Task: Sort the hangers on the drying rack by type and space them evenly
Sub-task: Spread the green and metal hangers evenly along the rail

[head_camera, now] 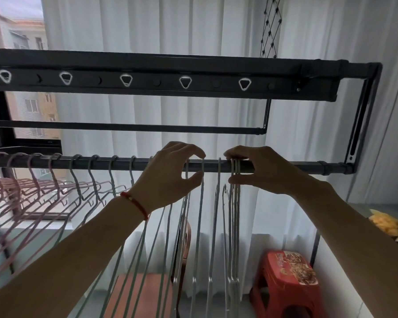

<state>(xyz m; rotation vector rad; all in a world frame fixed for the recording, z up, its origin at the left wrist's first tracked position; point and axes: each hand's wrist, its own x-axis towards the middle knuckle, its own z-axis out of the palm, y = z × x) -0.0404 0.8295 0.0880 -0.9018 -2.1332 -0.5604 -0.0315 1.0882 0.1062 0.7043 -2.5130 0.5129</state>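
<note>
With the left hand pinching one white hanger and the right hand gripping the bunched white hangers, they'd best slide singles along the rail to even gaps.

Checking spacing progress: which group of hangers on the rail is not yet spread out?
The silver hangers under the right hand: bunched tight against each other, while the pink hangers and grey hangers leftward hang evenly apart.

Hangers on the rail of the drying rack, both hands at its middle

Spaced hangers hang on the left part; the left hand is just right of them, the right hand beside it at a tight bunch of hangers; a stool stands below right
</note>
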